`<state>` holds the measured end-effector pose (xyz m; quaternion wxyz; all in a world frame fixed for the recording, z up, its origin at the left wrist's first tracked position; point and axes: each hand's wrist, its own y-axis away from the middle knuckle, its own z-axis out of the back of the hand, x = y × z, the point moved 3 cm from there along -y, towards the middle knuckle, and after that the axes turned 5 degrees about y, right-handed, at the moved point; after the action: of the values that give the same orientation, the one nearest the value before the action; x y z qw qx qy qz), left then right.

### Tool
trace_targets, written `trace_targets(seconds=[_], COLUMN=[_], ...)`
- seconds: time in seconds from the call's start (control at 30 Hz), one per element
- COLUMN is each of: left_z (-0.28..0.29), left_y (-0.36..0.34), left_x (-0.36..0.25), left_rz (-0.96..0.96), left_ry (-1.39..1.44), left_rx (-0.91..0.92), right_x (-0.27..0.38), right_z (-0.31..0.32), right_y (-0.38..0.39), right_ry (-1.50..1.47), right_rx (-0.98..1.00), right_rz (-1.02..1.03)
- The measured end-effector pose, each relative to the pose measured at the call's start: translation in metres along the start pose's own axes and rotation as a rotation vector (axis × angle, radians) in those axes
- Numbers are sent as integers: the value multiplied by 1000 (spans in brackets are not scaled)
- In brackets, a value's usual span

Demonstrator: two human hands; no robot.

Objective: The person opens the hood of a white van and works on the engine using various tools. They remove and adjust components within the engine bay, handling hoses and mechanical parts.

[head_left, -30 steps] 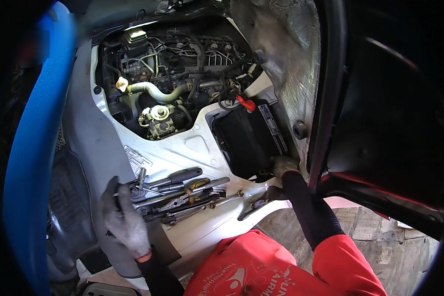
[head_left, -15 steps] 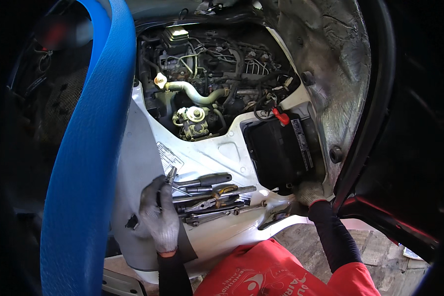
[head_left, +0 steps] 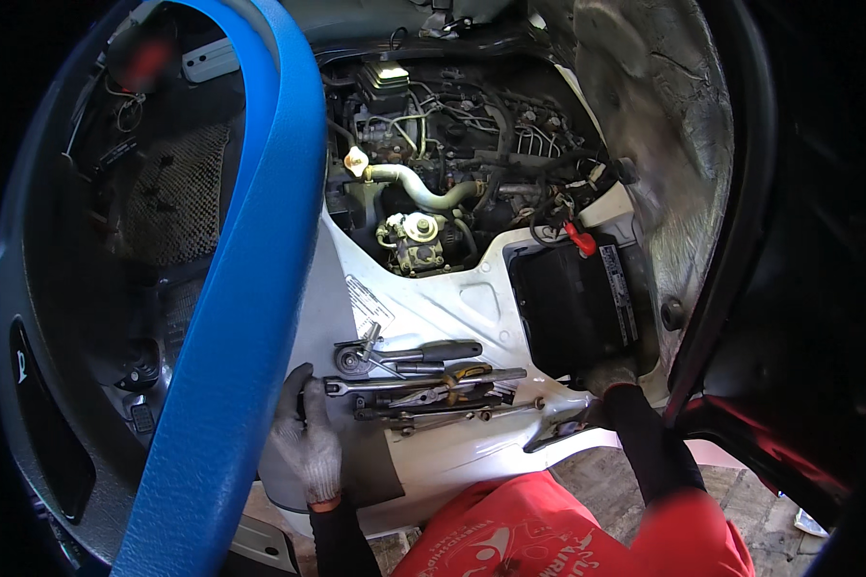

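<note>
My gloved left hand (head_left: 306, 438) is at the grey cover (head_left: 356, 481), fingers loosely bent and apart, holding nothing visible. Just right of it lie a ratchet (head_left: 433, 352), a long metal bar (head_left: 366, 387), pliers (head_left: 414, 397) and several spanners (head_left: 462, 414) on the white body panel (head_left: 471, 308). My gloved right hand (head_left: 611, 375) reaches into the recess at the near end of the black battery (head_left: 568, 308); its fingers are hidden. A red terminal cover (head_left: 580, 238) sits at the battery's far end.
An open engine bay (head_left: 452, 135) spans the back. A blue padded rim (head_left: 231, 365) curves down the left, beside a dark footwell (head_left: 173, 192). A raised panel with foil insulation (head_left: 683, 144) and black seal stands at the right. A paved floor (head_left: 751, 505) shows below.
The view has swung left, so the engine bay sits further right and the footwell shows. My left hand stays beside the tools, fingers shifted slightly; my right hand remains in the battery recess.
</note>
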<state>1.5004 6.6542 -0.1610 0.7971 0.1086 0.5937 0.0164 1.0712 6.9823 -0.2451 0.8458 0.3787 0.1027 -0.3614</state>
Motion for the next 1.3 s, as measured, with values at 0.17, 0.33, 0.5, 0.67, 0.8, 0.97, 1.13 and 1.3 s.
trace_targets(seconds=[0.17, 0.33, 0.5, 0.67, 0.8, 0.97, 1.13, 1.3], left_z=[-4, -40, -77, -121, -170, -211, -237, -277], left_y=[-5, -30, -54, -88, -121, -166, -206, -243], left_x=[9, -29, -57, -59, -42, -8, 37, 68], left_rz=[28, -236, -394, -452, -435, -312, -112, -19], left_ry=[41, 16, -6, -97, -99, -63, 6, -144], left_rx=[-16, 54, 179, 275, 392, 397, 495, 567], right_x=[-1, 4, 3, 4, 15, 13, 6, 20], right_z=[30, 41, 41, 37, 9, -24, 1, 64], right_y=[31, 58, 74, 70, 40, 0, 15, 83], right_ry=[-60, -149, -2, -49, -9, 20, 39, -169], right_rx=[29, -140, -322, -208, -47, 76, -29, -283], right_rz=[-105, -89, -19, 59, 31, 8, 37, -83])
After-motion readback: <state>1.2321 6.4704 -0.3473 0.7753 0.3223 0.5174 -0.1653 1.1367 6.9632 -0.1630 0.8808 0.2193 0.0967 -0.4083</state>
